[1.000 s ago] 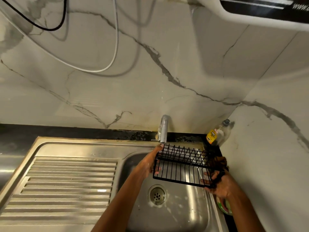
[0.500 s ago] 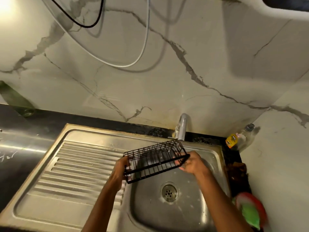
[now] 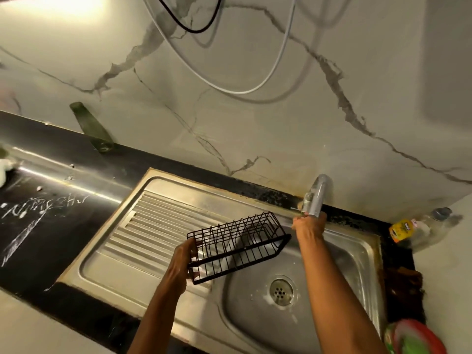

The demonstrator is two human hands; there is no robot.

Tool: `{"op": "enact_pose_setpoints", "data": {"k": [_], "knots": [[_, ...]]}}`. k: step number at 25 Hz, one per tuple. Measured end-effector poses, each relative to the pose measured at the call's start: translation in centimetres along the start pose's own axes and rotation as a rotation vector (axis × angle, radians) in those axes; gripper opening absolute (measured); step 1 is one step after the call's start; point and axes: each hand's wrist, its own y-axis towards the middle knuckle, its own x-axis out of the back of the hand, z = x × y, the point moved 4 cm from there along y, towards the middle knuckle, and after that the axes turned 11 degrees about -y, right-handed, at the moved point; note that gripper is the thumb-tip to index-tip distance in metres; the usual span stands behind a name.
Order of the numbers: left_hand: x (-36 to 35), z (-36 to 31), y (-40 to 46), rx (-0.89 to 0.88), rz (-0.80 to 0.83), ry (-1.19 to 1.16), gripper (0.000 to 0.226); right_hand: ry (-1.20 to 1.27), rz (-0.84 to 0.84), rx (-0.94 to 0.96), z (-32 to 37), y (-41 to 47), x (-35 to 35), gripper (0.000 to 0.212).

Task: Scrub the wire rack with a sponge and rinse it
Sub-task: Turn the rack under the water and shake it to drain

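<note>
**Rack held clear while the other hand goes to the tap**

The left hand has its grip pinched on the near-left end of the wire rack; the rack runs up and right from that grip, its long axis slanting toward the tap, hanging over the edge between drainboard and sink; the basin holds only faint suds around the drain; beyond the rack's free end, the right hand reaches the tap, whether its grip is closed I cannot tell; likely turning water for a rinse.
</note>
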Motion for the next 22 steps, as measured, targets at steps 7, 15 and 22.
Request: {"op": "enact_pose_setpoints", "data": {"k": [7, 15, 22], "knots": [[-1.7, 1.5, 0.0, 0.143, -0.008, -0.069, 0.035, 0.390, 0.289, -0.160, 1.3, -0.3, -1.4, 0.029], [-2.9, 1.9, -0.5, 0.158, -0.052, -0.053, 0.040, -0.347, 0.491, 0.098, 0.7, -0.6, 0.4, 0.023], [-5.9, 1.0, 0.0, -0.003, -0.060, -0.004, 0.050, -0.343, 0.537, 0.105, -2.1, -0.7, 5.1, 0.042]]}}
